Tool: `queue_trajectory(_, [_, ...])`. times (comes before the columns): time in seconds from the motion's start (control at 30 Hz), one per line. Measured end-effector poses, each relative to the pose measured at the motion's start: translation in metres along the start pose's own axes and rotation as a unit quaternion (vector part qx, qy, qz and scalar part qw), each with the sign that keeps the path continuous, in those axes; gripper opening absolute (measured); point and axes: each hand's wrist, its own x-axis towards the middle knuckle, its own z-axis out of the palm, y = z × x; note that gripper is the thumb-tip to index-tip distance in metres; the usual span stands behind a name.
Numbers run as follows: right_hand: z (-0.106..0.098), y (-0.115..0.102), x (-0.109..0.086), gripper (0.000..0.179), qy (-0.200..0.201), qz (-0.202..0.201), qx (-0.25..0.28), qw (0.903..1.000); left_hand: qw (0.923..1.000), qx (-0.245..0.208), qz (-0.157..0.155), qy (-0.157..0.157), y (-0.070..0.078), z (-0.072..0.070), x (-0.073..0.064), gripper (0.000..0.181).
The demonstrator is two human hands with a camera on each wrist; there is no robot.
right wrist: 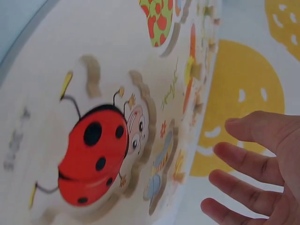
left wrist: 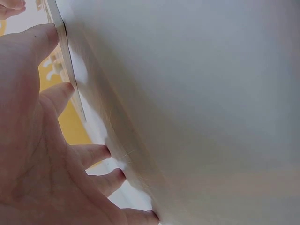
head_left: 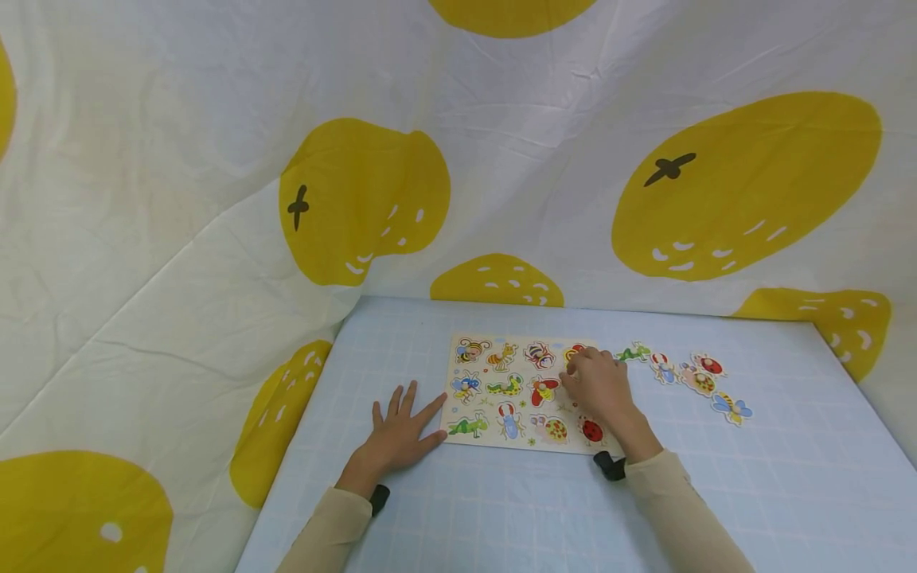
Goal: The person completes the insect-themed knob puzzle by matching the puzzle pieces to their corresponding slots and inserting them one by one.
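Note:
A pale puzzle board [head_left: 483, 407] printed with colourful insects lies flat on the table. My left hand [head_left: 398, 437] rests beside it with fingers spread, its thumb and index fingertips touching the left edge. In the left wrist view the thumb [left wrist: 44, 40] meets the board's side. Over the board's right part is my right hand [head_left: 600, 387]; the right wrist view shows its fingers [right wrist: 243, 161] apart, with nothing held between them. The recessed ladybird picture [right wrist: 96, 152] appears near that hand. My right hand partly covers a red-and-yellow insect [head_left: 573, 352] at the upper right.
Several loose insect pieces lie right of the board: a green grasshopper [head_left: 634, 352], a blue beetle [head_left: 664, 369], a spotted snail [head_left: 698, 382], a ladybird [head_left: 710, 365] and a blue-winged bee [head_left: 731, 408]. A cloth with yellow fruit prints [head_left: 530, 199] hangs behind the pale blue table [head_left: 501, 509].

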Motion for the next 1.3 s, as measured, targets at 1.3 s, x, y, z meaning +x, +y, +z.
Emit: queue_trajectory(1.3, [-0.033,0.072,-0.03,0.019,0.017,0.071,-0.008,0.9973,1.0,-0.006,0.001,0.001,-0.001,0.001,0.001,0.069])
